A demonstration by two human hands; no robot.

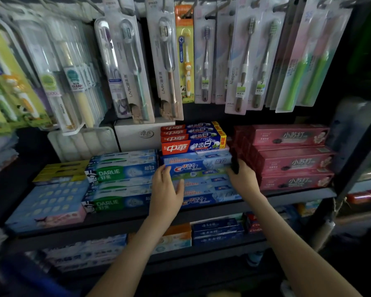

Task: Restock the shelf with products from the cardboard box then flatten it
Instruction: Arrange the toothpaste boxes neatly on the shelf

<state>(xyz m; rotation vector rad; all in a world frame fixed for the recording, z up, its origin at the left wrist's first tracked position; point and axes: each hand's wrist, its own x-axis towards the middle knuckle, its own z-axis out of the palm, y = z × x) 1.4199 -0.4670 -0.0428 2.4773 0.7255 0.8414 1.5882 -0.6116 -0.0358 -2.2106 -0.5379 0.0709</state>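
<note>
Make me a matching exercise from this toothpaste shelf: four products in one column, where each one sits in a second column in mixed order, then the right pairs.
Products
1. Darlie boxes
2. red-and-blue boxes
3. pink boxes
4. toothbrush packs

Places
A. hanging above the shelf
B. stacked on top of the Crest boxes
C. to the right of the Crest boxes
D. to the left of the Crest boxes

Pairs: 1-D, 2-B, 3-C, 4-A
</note>
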